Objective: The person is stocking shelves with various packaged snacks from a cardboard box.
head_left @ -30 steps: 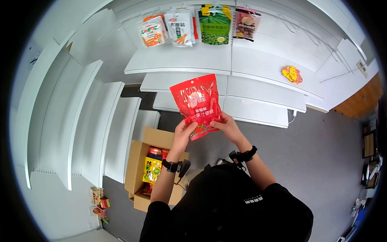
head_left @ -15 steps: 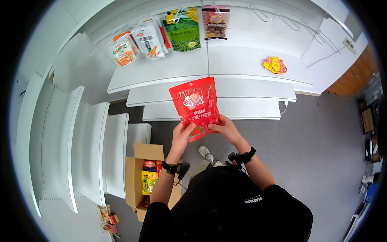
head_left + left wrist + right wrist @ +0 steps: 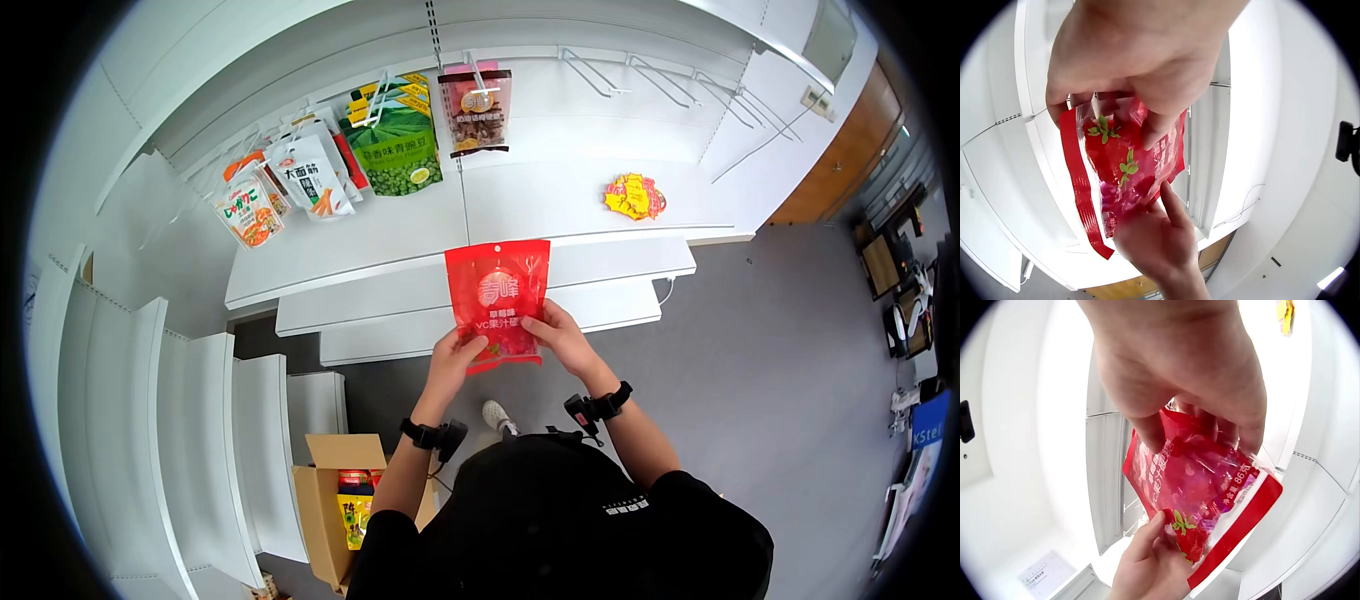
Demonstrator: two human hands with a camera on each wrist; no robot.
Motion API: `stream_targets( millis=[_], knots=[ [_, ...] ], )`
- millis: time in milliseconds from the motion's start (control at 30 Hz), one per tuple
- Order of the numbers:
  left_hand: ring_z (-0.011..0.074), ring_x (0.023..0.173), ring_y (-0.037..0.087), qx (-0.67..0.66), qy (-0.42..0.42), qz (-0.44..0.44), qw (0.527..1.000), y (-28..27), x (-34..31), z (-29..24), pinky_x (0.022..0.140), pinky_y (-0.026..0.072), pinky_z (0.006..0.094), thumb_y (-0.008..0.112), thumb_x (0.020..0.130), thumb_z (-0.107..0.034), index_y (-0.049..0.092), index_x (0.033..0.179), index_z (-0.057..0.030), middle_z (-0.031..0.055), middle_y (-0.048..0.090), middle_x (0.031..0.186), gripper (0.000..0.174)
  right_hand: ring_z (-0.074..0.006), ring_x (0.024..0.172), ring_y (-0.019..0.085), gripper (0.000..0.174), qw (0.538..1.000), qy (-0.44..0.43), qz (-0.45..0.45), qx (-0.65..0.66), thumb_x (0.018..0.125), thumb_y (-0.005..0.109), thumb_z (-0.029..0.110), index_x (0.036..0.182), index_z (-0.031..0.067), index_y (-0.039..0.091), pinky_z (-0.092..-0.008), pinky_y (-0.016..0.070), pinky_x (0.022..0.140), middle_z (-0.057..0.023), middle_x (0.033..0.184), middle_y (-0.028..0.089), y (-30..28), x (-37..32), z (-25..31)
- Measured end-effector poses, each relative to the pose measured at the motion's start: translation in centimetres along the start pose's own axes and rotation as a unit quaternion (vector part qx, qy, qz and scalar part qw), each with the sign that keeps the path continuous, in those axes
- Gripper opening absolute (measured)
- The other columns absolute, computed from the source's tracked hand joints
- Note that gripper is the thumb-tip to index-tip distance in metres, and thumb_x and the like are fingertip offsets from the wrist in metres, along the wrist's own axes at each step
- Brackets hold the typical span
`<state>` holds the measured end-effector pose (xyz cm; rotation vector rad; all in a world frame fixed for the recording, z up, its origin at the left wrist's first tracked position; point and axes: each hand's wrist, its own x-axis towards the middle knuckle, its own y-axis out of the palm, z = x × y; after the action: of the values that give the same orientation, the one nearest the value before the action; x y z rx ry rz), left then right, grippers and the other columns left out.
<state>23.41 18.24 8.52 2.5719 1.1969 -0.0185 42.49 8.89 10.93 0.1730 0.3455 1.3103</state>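
Note:
Both hands hold a red candy bag (image 3: 498, 290) upright in front of the shelves, its printed front facing the head camera. My left hand (image 3: 452, 362) grips the lower left side, thumb on the front and fingers behind. On the lower right side my right hand (image 3: 563, 342) grips it the same way. In the left wrist view the bag (image 3: 1129, 165) shows strawberry leaves and a red sealed edge. The right wrist view shows wrapped sweets through a clear part of the bag (image 3: 1191, 481).
Hanging on hooks at the back are a brown-and-pink bag (image 3: 476, 112), a green pea bag (image 3: 395, 140) and white snack bags (image 3: 312, 172). Bare hooks (image 3: 660, 80) stick out to their right. Yellow-red tags (image 3: 634, 197) lie on the shelf. An open carton (image 3: 318, 510) with packs stands on the floor.
The view has shifted, so the shelves sit lower and further left and the carton is lower. Both hands keep hold of the red bag, which is now straighter and slightly lower in view.

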Motion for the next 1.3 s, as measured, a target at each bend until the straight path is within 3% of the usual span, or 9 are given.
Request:
stream_targets(
  millis=[433, 667, 1300],
  knots=[
    [0.0129, 0.093, 0.061, 0.007, -0.036, 0.065, 0.997, -1.2, 11.1, 0.0, 0.082, 0.0494, 0.0275, 0.062, 0.088, -0.01, 0.054, 0.117, 0.004, 0.0077, 0.063, 0.104, 0.033, -0.0111, 0.1, 0.057, 0.034, 0.998, -0.04, -0.038, 0.018, 0.09, 0.057, 0.007, 0.123, 0.0008, 0.048, -0.027, 0.0452, 0.088, -0.0055, 0.113, 0.061, -3.4, 8.2, 1.6],
    [0.0138, 0.092, 0.061, 0.011, -0.047, 0.053, 0.997, -0.9, 15.0, -0.7, 0.082, 0.0498, 0.0274, 0.062, 0.088, -0.009, 0.054, 0.118, 0.0034, 0.009, 0.063, 0.106, 0.034, -0.0099, 0.096, 0.057, 0.032, 0.998, -0.039, -0.05, 0.013, 0.09, 0.058, 0.008, 0.12, 0.0021, 0.051, -0.0262, 0.0447, 0.085, -0.0041, 0.11, 0.062, -5.5, 12.4, 2.4],
    [0.012, 0.102, 0.056, -0.008, 0.102, -0.07, 0.992, 2.7, 20.8, -8.6, 0.091, 0.0429, 0.0274, 0.054, 0.091, -0.006, 0.053, 0.119, 0.0022, 0.006, 0.061, 0.113, 0.029, -0.0087, 0.09, 0.057, 0.029, 0.993, -0.093, 0.073, -0.022, 0.09, 0.06, 0.009, 0.116, -0.0017, 0.052, -0.0257, 0.048, 0.08, -0.0041, 0.102, 0.062, -6.9, 23.5, 13.4]
  ],
)
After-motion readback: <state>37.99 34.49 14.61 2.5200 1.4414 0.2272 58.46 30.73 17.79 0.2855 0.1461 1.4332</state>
